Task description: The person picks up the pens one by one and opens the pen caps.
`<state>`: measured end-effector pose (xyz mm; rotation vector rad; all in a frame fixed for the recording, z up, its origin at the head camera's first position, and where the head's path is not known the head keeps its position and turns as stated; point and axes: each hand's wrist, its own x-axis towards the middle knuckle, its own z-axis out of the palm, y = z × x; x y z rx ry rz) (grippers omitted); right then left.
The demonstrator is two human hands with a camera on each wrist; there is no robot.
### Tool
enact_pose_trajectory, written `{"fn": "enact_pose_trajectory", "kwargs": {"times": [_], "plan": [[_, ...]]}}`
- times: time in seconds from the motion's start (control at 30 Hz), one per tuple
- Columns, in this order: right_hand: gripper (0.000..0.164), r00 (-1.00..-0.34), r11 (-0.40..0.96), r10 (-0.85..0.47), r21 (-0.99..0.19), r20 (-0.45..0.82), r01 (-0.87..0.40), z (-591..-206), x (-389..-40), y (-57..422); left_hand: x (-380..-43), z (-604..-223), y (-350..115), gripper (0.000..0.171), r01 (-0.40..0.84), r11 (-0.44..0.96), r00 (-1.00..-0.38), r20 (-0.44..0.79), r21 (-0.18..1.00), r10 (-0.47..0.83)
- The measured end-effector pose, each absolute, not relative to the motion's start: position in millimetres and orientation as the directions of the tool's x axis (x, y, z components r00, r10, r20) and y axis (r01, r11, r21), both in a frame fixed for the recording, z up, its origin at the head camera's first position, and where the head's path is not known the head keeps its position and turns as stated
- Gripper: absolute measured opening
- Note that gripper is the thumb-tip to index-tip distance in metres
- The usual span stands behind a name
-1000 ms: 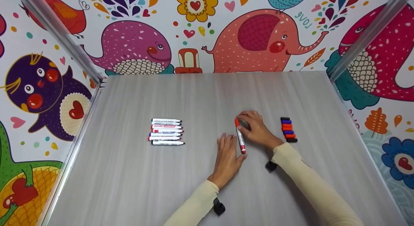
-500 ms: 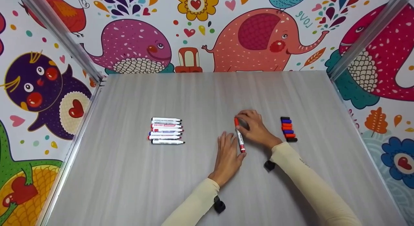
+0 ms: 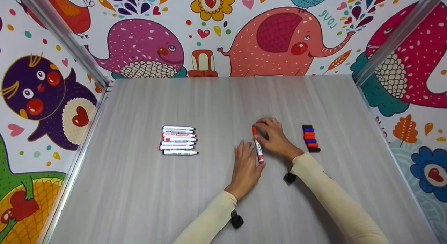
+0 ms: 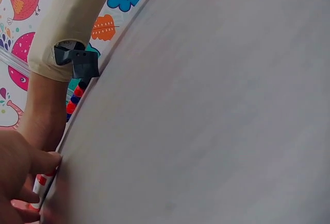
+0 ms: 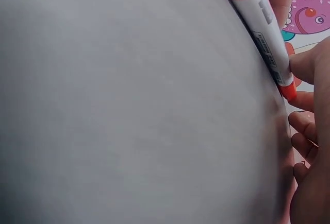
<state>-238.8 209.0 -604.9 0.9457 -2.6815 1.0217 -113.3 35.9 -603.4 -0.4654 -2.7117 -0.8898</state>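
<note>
A white marker [image 3: 258,151] with a red cap lies between both hands, its capped end pointing away from me. My right hand [image 3: 275,135] pinches the capped end between thumb and fingers. At the other end my left hand [image 3: 244,172] holds the marker, its thumb on the red tail and its index finger along the side. In the right wrist view the marker [image 5: 268,44] stays close to the tabletop, the right fingertips around its lower end. Only part of the marker [image 4: 40,185] shows past my left fingers in the left wrist view.
Several white uncapped markers [image 3: 178,143] lie stacked in a row on the left of the grey table [image 3: 150,195]. A column of loose black, blue and red caps [image 3: 309,137] lies to the right of my right hand. Cartoon-printed walls [image 3: 146,48] stand around the back and sides.
Both hands keep nearly the same hold on the marker. The whole scene shifts slightly upward in the head view.
</note>
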Motion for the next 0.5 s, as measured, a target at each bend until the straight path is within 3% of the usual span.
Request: {"fn": "enact_pose_trajectory", "kwargs": {"times": [0.27, 0.5], "plan": [[0.041, -0.789, 0.537, -0.494, -0.586, 0.365, -0.607, -606, -238, 208, -117, -597, 30, 0.058, 0.379, 0.735, -0.922, 0.295, 0.562, 0.250], [0.039, -0.827, 0.514, -0.456, -0.660, 0.330, -0.547, -597, -234, 209, -122, -592, 20, 0.058, 0.379, 0.664, -0.925, 0.243, 0.645, 0.292]]}}
